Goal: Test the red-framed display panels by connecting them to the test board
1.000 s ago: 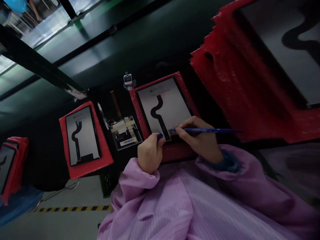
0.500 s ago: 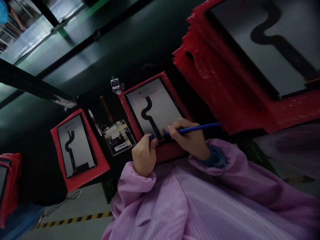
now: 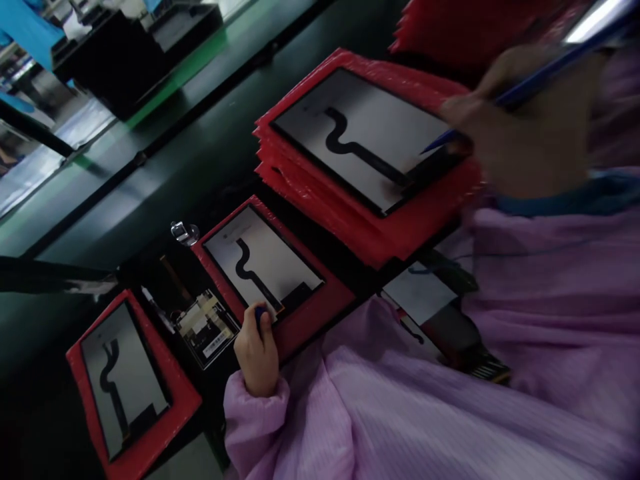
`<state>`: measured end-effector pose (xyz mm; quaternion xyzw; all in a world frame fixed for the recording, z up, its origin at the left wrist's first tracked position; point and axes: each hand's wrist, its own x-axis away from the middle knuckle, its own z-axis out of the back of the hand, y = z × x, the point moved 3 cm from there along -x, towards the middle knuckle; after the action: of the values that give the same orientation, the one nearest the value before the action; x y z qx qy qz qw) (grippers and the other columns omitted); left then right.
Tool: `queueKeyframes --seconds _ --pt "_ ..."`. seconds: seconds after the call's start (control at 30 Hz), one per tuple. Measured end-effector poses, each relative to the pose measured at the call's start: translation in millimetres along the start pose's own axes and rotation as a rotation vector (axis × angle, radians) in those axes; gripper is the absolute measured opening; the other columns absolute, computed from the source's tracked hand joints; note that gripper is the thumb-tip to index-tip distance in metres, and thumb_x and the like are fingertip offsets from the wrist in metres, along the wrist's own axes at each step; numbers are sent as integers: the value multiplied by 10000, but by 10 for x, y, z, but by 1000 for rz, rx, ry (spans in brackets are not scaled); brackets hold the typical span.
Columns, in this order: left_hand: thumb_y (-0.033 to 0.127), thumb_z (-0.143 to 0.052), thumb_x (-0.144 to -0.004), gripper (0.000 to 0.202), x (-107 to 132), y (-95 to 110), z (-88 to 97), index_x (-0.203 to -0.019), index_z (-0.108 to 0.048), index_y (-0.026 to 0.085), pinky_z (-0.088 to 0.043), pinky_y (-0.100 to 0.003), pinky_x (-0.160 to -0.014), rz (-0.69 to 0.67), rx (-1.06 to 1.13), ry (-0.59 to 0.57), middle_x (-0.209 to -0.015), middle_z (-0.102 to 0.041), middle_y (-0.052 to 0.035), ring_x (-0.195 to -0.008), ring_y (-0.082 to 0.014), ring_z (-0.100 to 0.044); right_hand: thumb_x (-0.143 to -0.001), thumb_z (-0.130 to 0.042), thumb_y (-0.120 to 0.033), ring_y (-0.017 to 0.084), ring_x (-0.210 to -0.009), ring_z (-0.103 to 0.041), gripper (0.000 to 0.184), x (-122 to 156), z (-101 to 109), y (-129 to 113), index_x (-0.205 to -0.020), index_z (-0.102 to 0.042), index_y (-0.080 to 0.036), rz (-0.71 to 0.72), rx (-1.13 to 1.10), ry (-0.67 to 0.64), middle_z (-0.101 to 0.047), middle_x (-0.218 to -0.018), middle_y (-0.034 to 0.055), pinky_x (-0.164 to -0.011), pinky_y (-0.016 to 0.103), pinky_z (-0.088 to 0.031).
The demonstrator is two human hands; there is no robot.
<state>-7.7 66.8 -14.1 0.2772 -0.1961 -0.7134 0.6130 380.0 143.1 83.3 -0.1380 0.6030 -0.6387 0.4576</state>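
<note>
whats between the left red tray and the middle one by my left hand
A taped board with a barcode label and a white pen, in the head view.

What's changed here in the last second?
The right hand carried the pen off the middle panel, up and right to the top panel of the red stack, tip near its lower end. The left hand stays at the middle panel's lower edge, still pinching the blue cap. Nothing let go.
</note>
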Motion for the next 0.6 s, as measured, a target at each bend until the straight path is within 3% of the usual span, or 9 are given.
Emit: queueKeyframes --seconds 0.13,0.37,0.47,0.6 --pt "428 -381 -1076 355 -12 -3 6 -1100 -654 203 -542 -271 -738 -4 -14 -7 -975 -795 -50 -830 -183 -765 -807 -676 15 29 -402 -453 396 -88 -104 58 -552 -445 -181 9 98 -71 -492 -459 -64 -400 191 -279" --pt "466 -387 -1068 396 -33 -1 4 -1106 -675 196 -559 -283 -772 23 17 -31 -980 -788 -69 -868 -190 -759 -806 -676 42 -4 -413 -443 402 -82 -129 34 -541 -451 -160 -19 168 -111 -505 -449 -80 -426 165 -291" --pt "453 -402 -1067 378 -26 10 30 -1123 -673 195 -568 -300 -808 8 38 -3 -1014 -784 -83 -910 -196 -753 -843 -711 -114 -3 -405 -440 386 -90 -94 56 -559 -457 -170 -4 35 -84 -476 -445 -85 -427 175 -276" --pt "431 -442 -1061 362 58 103 111 -1169 -682 183 -569 -322 -873 -38 93 77 -1068 -764 -111 -980 -206 -732 -787 -803 -517 49 -413 -410 494 168 39 -208 -651 -423 -233 120 -354 131 -399 -490 -82 -416 236 -302"
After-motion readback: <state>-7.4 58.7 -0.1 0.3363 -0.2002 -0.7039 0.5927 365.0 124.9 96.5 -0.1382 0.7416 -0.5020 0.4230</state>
